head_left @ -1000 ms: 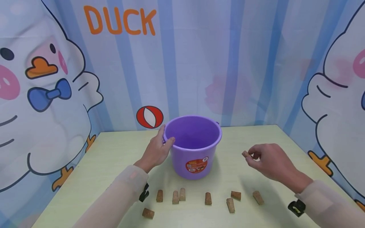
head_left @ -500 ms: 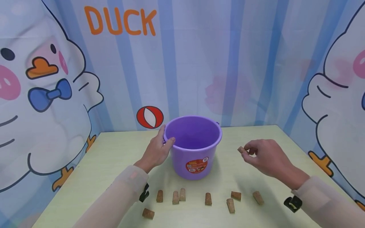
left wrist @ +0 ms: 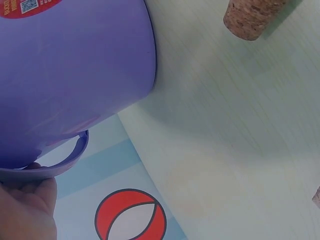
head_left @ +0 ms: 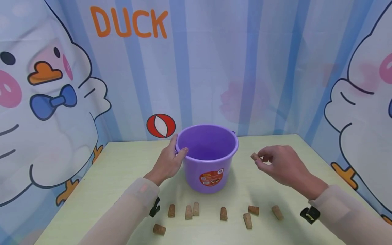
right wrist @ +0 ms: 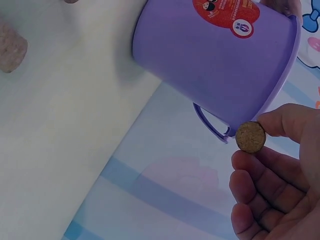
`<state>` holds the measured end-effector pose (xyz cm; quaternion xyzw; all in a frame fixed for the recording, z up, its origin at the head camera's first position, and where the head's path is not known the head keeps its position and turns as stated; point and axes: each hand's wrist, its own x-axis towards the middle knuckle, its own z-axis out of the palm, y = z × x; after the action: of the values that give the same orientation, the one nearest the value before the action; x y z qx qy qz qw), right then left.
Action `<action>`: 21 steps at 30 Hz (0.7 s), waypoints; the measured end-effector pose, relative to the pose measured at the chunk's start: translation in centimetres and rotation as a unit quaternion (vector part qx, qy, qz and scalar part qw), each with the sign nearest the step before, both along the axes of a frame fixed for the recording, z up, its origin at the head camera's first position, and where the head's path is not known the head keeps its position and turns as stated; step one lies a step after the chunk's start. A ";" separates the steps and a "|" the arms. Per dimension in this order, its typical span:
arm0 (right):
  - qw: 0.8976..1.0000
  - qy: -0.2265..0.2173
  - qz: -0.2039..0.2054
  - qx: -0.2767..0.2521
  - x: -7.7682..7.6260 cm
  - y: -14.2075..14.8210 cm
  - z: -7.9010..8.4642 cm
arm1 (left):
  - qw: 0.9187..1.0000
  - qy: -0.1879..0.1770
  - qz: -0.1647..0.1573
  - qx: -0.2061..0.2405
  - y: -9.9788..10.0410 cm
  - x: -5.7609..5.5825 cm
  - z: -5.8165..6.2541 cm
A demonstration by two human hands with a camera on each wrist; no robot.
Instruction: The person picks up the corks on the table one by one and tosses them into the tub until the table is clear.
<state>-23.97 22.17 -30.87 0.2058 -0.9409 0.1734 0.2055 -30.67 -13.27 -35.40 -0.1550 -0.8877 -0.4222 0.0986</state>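
Observation:
A purple bucket (head_left: 190, 172) with a red label stands upright on the table. My left hand (head_left: 166, 161) grips its rim at the left side, the thumb over the edge. In the left wrist view, the fingers (left wrist: 46, 195) are at the purple curved handle (left wrist: 75, 154). To the right of the bucket, my right hand (head_left: 283, 166) is raised above the table and pinches a cork (head_left: 254, 157) between thumb and fingers. Its round end faces the right wrist camera, and that cork (right wrist: 250, 137) overlaps the bucket's rim there.
Several corks lie scattered on the pale table (head_left: 122, 170) in front of the bucket, among them a brown cork (head_left: 159, 229) at the left and a lighter cork (head_left: 277, 212) at the right. A duck-print curtain (head_left: 208, 68) hangs behind the table.
My right hand has moved left and slightly up, bringing the pinched cork closer to the bucket. The left hand, the bucket and the corks on the table have stayed in place.

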 end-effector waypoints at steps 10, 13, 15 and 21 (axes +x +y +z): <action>1.000 0.011 0.003 -0.001 -0.4 -0.8 0.7 | 1.000 0.006 -0.002 0.000 0.0 -0.2 -0.1; 1.000 0.019 0.009 -0.002 -0.5 -1.0 1.0 | 1.000 0.004 -0.002 -0.001 0.0 -0.2 -0.1; 1.000 0.022 0.011 -0.003 -0.6 -1.2 1.2 | 1.000 0.003 -0.003 -0.001 0.0 -0.2 -0.1; 1.000 0.024 0.015 -0.010 -0.7 -1.8 1.7 | 1.000 0.000 -0.003 -0.001 0.0 -0.1 0.0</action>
<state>-24.65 20.41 -29.17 0.2222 -0.9307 0.1813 0.2272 -30.80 -13.29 -35.40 -0.1572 -0.8877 -0.4216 0.0972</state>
